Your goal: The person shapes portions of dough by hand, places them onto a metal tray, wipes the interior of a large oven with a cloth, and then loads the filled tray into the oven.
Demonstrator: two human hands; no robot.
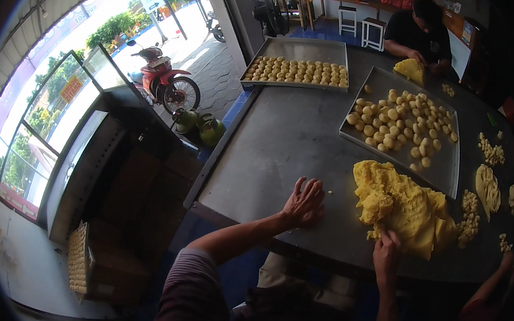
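Note:
My left hand (pixel 304 203) rests on the bare metal worktable (pixel 271 137), fingers apart and slightly bent, beside a small crumb. My right hand (pixel 387 249) is at the lower left edge of a large, lumpy mound of yellow dough (pixel 415 215), fingers curled; what they grip is hidden. Small pale pieces (pixel 468 219) and a pale length of dough (pixel 485 193) lie right of the mound. Behind it, a shallow metal tray (pixel 347 132) holds several round dough balls (pixel 393 120). A second tray (pixel 305 46) at the back holds rows of balls (pixel 294 70).
A co-worker (pixel 414 37) in black works at the far end with a yellow mass (pixel 409 70). Another person's hand (pixel 505 261) is at the right edge. Green gas cylinders (pixel 211 133), a red motorbike (pixel 161 77) and a metal cabinet (pixel 76 152) stand left of the table.

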